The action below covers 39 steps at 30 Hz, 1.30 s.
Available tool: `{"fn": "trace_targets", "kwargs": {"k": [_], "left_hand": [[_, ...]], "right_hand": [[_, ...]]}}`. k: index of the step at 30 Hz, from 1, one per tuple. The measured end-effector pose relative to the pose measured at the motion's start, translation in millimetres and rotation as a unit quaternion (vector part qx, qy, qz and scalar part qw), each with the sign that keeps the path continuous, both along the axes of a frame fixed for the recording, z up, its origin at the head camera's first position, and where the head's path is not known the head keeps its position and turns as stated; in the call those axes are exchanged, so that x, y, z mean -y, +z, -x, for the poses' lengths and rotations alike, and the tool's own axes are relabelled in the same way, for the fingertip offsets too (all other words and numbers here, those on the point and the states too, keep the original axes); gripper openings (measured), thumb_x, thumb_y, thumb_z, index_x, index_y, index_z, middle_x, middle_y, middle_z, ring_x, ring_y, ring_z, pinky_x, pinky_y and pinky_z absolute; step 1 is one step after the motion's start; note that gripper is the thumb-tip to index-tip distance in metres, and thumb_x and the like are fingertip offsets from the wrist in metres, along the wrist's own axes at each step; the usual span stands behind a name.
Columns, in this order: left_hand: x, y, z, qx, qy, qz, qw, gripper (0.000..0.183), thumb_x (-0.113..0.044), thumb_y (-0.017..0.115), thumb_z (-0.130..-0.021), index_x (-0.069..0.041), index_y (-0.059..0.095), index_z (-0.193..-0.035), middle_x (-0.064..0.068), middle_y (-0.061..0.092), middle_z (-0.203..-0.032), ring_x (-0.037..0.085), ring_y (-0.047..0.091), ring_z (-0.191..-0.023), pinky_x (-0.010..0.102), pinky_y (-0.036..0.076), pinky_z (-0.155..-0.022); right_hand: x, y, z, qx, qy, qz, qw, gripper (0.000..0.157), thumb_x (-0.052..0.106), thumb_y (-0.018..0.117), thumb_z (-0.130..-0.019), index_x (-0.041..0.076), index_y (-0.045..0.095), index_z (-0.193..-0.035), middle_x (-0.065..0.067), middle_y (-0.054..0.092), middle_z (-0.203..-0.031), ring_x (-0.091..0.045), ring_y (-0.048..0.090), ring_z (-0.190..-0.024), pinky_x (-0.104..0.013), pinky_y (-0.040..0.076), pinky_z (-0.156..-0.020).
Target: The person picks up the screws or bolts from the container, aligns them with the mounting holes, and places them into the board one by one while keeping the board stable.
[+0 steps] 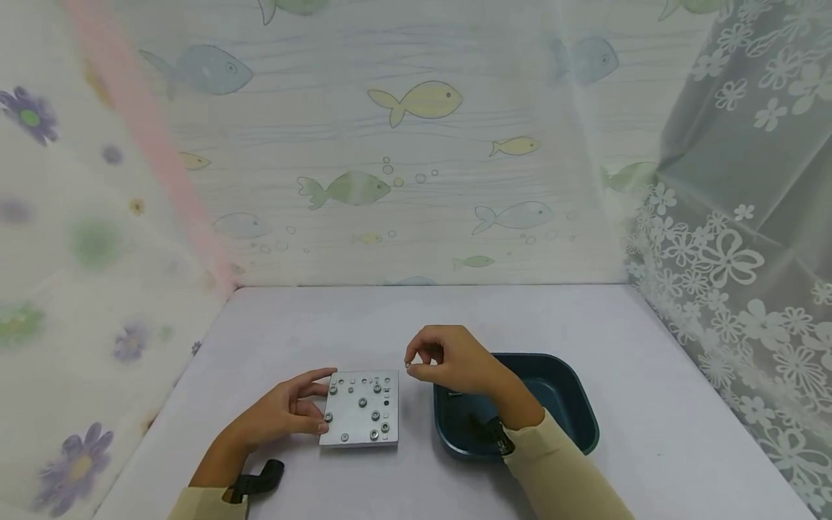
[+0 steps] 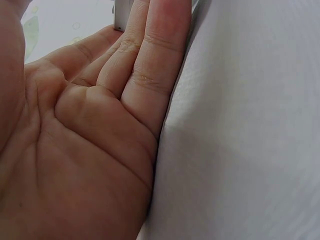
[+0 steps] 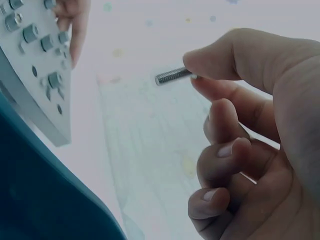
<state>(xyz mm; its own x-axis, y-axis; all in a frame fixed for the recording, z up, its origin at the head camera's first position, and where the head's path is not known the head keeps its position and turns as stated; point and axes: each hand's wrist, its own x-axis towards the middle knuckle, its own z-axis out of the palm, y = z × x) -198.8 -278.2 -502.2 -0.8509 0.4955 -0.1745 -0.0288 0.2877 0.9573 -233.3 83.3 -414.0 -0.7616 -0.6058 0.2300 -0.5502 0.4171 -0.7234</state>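
Observation:
Between the thumb and forefinger of my right hand is a small threaded screw, its dark ridged shaft pointing out past the fingertips in the right wrist view. The other right fingers curl loosely beneath. My left hand rests against the left side of a square silver metal plate, touching its edge with thumb and fingers spread. In the left wrist view those fingers look nearly straight. Several round-headed socket screws stand in the plate, among small holes and slots. The right hand is up and to the right of the plate, apart from it.
A dark teal tray stands right of the plate, under the right forearm; a small metal piece lies inside it. The white table reaches back to a fish-print curtain. A lace curtain hangs at right.

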Motion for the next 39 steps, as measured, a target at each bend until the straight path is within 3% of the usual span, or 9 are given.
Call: {"fn": "trace_targets", "kwargs": {"k": [17,29,34,39], "left_hand": [[0,-0.5,-0.1,-0.005,-0.005,-0.006,1.0000,0.098,-0.011,0.085,-0.084,-0.013,0.028,-0.164,0.027,0.052,-0.149,0.034,0.076,-0.100,0.029,0.055,-0.089],[0,0.2,0.5,0.000,-0.010,-0.015,0.9998,0.099,-0.009,0.084,-0.085,-0.010,0.025,-0.164,0.028,0.052,-0.148,0.033,0.076,-0.100,0.030,0.056,-0.089],[0,-0.1,0.4,0.004,-0.010,-0.018,0.9998,0.099,-0.009,0.084,-0.085,-0.010,0.025,-0.164,0.028,0.051,-0.149,0.033,0.076,-0.101,0.029,0.056,-0.089],[0,0.2,0.0,0.002,-0.009,-0.015,0.9998,0.099,-0.010,0.085,-0.084,-0.010,0.026,-0.164,0.028,0.051,-0.148,0.033,0.076,-0.100,0.029,0.056,-0.089]], "right_hand": [[22,-7.6,-14.0,0.000,-0.032,0.008,0.999,0.012,0.023,0.079,-0.090,0.033,0.075,-0.096,0.014,0.062,-0.089,-0.011,0.055,-0.082,-0.028,0.048,-0.070],[40,-13.3,-26.6,0.037,-0.074,-0.027,0.996,0.007,0.029,0.079,-0.091,0.035,0.076,-0.092,0.015,0.063,-0.106,-0.020,0.060,-0.106,-0.034,0.049,-0.082],[44,-17.4,-30.0,0.036,-0.104,-0.044,0.993,0.005,0.029,0.080,-0.089,0.033,0.078,-0.091,0.012,0.064,-0.107,-0.021,0.058,-0.110,-0.038,0.048,-0.089],[50,-20.0,-33.0,0.018,-0.123,-0.075,0.989,0.005,0.029,0.082,-0.087,0.033,0.080,-0.088,0.009,0.066,-0.106,-0.022,0.057,-0.107,-0.037,0.046,-0.085]]}}
